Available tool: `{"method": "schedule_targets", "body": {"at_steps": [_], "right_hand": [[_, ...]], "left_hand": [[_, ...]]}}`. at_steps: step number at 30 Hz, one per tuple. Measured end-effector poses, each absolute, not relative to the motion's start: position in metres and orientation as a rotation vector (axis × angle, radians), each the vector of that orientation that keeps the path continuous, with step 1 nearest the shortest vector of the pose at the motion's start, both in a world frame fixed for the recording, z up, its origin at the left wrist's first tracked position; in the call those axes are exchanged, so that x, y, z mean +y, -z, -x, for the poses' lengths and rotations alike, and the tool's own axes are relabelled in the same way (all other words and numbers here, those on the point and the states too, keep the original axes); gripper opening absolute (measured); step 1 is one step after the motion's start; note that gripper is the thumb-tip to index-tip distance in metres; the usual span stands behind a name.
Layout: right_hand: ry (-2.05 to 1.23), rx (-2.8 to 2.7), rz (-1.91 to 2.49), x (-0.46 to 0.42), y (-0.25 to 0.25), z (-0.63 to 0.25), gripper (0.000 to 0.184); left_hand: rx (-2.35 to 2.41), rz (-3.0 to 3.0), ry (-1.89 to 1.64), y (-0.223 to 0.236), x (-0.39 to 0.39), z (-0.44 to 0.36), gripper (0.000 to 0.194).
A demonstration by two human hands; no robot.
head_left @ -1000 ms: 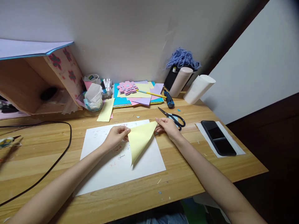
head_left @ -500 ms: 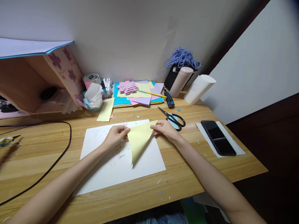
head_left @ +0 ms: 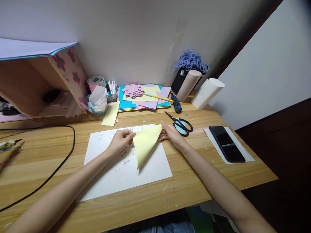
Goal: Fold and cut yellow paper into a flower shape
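A yellow sheet of paper, folded into a triangle, is held above a large white sheet with small coloured marks on it. My left hand pinches the triangle's left corner between thumb and fingers. At the right corner my right hand grips the paper, its thumb at the tip and the fingers behind. The triangle's lowest point hangs toward me over the white sheet. Black-handled scissors lie just beyond my right hand, on a small light-blue piece of paper.
Behind are a stack of coloured paper, a pink layered paper flower, a pencil and a utility knife. A phone lies at right. A black cable curves at left beside a cardboard box.
My right thumb has shifted up to the paper's right tip. The left hand keeps its pinch, and the triangle stays in nearly the same place.
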State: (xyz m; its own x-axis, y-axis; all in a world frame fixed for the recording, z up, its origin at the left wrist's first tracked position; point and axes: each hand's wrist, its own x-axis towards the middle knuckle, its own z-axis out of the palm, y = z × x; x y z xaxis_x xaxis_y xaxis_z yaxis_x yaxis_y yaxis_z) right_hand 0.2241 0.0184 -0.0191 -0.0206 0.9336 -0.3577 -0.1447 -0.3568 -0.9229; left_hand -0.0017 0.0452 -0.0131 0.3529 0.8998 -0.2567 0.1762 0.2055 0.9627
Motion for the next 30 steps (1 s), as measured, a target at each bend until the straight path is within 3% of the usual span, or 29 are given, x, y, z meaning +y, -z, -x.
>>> {"method": "schedule_targets", "body": {"at_steps": [4,9,15,30], "right_hand": [[-1.692,-1.066,1.293,0.012,0.022,-0.214,0.029],[-1.523,-0.961,1.309,0.009,0.022,-0.207,0.023],[-1.698,-0.996,1.27,0.004,0.02,-0.199,0.024],[-1.658,-0.942,1.307,-0.001,0.019,-0.18,0.023]], "left_hand": [[1.126,-1.206,-0.753,0.013,0.043,0.0,0.033],[1.104,-1.162,-0.761,0.015,0.04,-0.004,0.034],[1.103,-1.187,-0.897,0.022,0.037,-0.005,0.036],[1.133,-1.135,-1.016,0.025,0.045,-0.007,0.034]]}}
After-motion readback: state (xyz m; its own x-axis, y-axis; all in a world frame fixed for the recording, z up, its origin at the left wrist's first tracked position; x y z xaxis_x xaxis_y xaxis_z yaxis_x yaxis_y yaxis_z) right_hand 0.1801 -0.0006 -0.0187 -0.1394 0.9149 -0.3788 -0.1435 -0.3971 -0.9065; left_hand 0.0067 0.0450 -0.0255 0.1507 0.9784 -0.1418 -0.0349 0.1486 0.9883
